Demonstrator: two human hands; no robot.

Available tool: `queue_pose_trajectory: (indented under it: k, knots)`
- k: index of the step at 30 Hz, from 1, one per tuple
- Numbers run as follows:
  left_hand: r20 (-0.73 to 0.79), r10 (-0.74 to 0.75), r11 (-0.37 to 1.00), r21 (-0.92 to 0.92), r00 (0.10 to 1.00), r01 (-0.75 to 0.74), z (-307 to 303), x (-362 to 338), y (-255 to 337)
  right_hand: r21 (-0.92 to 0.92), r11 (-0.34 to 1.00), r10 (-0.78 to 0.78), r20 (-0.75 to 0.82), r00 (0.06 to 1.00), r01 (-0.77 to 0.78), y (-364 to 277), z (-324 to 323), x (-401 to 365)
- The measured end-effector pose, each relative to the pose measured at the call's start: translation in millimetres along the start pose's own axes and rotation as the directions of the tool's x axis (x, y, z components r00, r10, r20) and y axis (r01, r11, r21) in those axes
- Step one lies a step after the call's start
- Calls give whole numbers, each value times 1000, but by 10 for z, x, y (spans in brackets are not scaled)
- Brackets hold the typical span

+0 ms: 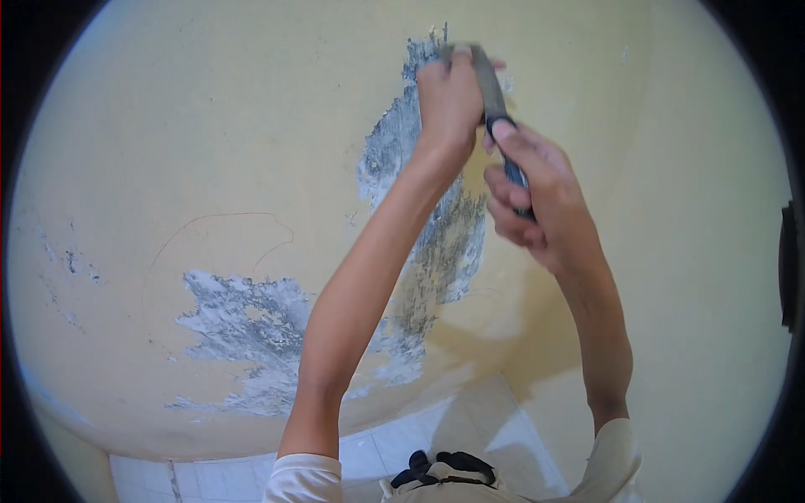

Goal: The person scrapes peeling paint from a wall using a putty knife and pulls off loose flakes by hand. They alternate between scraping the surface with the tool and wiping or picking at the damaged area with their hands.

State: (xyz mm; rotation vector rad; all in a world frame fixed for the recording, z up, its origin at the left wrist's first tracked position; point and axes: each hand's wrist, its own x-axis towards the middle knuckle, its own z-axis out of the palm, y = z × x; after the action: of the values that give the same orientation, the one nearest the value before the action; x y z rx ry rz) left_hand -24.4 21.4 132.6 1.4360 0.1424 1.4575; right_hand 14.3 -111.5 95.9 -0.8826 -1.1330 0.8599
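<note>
In my right hand [537, 184] is a scraper with a dark handle and a long grey metal blade [490, 88]; the fingers are wrapped round the handle and the thumb lies along it. My left hand [451, 96] is closed at the blade's upper end, with its thumb on the metal. Slight blur softens both hands, and the blade's working edge is hidden behind the left hand. Just behind them, a tall patch of bare grey wall [390, 147] shows where the yellow paint is gone.
A second stripped patch [251, 327] spreads low on the yellow wall [210, 151], beneath a thin reddish curved line. Small chips mark the far left. White floor tiles [402, 440] run along the bottom, and another wall [696, 277] meets this one at the right. A dark object [786, 267] sits at the right edge.
</note>
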Motion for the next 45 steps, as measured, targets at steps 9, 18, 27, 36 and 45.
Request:
queue_pose_trajectory:
  k: [9, 18, 27, 36, 45]
  knots:
    - [-1, 13, 1000, 17, 1000, -13, 3, -13, -160, 33, 999, 35, 31, 999, -36, 96, -129, -38]
    - [-29, -13, 999, 44, 1000, 14, 24, -22, -19, 23, 999, 28, 110, 994, -30, -85, -164, 26]
    - [-12, -47, 997, 68, 999, 48, 33, -41, -86, 30, 1000, -5, 121, 993, 1, 3, -257, 24]
    - [-19, -7, 999, 44, 1000, 8, 84, 133, 57, 11, 999, -49, 109, 993, 48, 21, -198, 103]
    - [12, -33, 999, 25, 999, 32, 53, 119, 28, 35, 999, 28, 127, 991, -32, -50, -231, 102]
